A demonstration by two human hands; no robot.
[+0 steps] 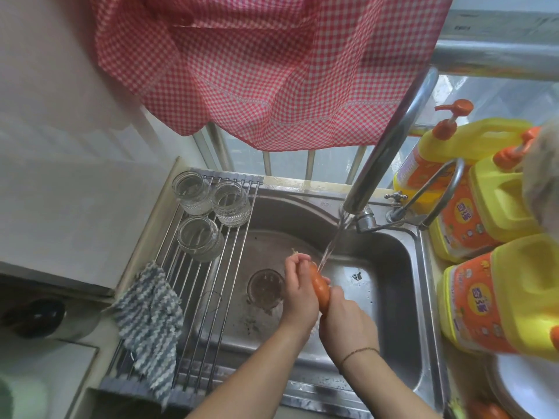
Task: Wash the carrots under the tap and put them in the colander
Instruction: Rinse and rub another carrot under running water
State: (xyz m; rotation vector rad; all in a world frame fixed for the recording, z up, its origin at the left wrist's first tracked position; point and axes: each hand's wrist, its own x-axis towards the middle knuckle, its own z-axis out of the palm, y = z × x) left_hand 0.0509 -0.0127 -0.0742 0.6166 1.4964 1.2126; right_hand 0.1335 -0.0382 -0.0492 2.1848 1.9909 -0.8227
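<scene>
both hands curled (gripping); forearms converging

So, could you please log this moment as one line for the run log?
step: washing | carrot: under tap stream | left hand: holds carrot | right hand: holds carrot | sink: beneath

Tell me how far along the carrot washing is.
Done: nothing visibly finished; no colander is identifiable. In hand: both hands, left hand and right hand, hold one carrot under the running tap. Left: more carrots wait at the bottom right.
</scene>
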